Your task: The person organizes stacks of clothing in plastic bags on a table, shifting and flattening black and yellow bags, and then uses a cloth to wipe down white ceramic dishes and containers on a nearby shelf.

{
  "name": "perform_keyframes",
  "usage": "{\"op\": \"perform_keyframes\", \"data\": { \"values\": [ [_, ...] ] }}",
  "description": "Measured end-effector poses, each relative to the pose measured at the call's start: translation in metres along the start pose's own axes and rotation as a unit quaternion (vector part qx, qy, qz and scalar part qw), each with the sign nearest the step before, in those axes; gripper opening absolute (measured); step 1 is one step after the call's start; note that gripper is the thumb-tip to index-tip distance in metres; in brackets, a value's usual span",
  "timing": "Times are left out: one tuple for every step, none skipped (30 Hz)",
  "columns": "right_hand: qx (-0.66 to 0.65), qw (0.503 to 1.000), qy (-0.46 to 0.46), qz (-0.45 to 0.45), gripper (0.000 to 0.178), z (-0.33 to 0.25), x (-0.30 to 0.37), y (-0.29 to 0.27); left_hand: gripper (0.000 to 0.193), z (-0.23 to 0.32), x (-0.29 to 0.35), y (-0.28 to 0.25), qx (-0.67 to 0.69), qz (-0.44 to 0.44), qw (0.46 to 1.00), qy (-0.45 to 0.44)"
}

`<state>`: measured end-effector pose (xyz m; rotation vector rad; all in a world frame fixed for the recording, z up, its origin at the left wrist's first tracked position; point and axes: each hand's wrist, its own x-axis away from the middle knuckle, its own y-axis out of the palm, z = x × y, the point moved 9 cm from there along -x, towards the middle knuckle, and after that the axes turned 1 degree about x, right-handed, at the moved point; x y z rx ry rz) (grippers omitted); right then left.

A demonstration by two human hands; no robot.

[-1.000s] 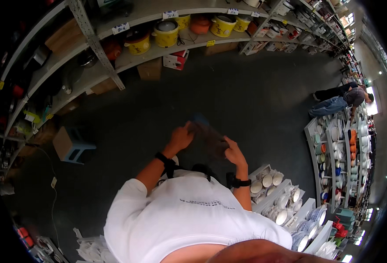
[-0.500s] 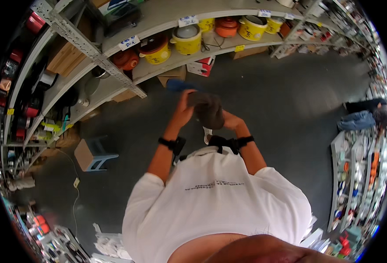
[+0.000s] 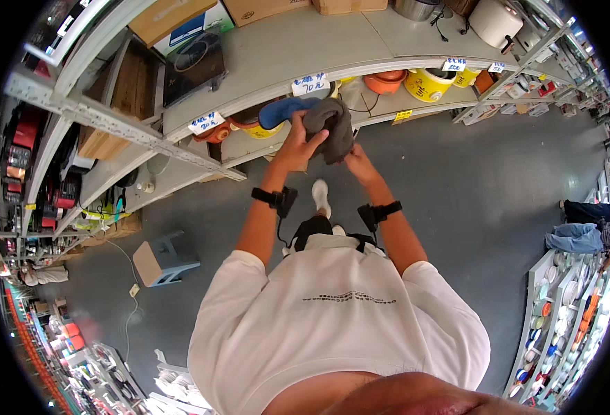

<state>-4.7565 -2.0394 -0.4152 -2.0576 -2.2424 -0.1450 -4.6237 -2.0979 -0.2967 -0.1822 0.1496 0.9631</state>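
A bunched dark grey cloth [image 3: 331, 131] is held up in front of me, close to the front edge of the shelf. My left hand [image 3: 297, 146] grips its left side, with the thumb lying over the folds. A blue, soft-looking piece [image 3: 282, 112] sticks out to the left past my left fingers; whether it is joined to the cloth I cannot tell. My right hand [image 3: 360, 164] is closed at the cloth's lower right edge, its fingertips partly hidden.
Ahead stands a metal shelf [image 3: 270, 66] with a black cooktop [image 3: 196, 66], a white cooker [image 3: 496, 26] and yellow pots [image 3: 429, 83] below. A small stool [image 3: 163, 261] and a cable [image 3: 133, 290] are on the floor at left. Another person [image 3: 575, 235] is at far right.
Both hands and the grey cloth have moved forward, nearer the shelf. The blue piece now overlaps the shelf edge in view. More of the shelf top shows, and one foot is ahead.
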Motion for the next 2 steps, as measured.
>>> {"op": "perform_keyframes", "data": {
  "values": [
    [-0.045, 0.999, 0.011, 0.008, 0.04, -0.003, -0.02, -0.005, 0.059, -0.008, -0.022, -0.004, -0.095, -0.06, 0.994, -0.006],
    [-0.087, 0.996, 0.02, 0.019, 0.045, -0.011, -0.039, -0.009, 0.059, -0.015, -0.036, -0.007, -0.095, -0.064, 0.993, -0.007]
  ]
}}
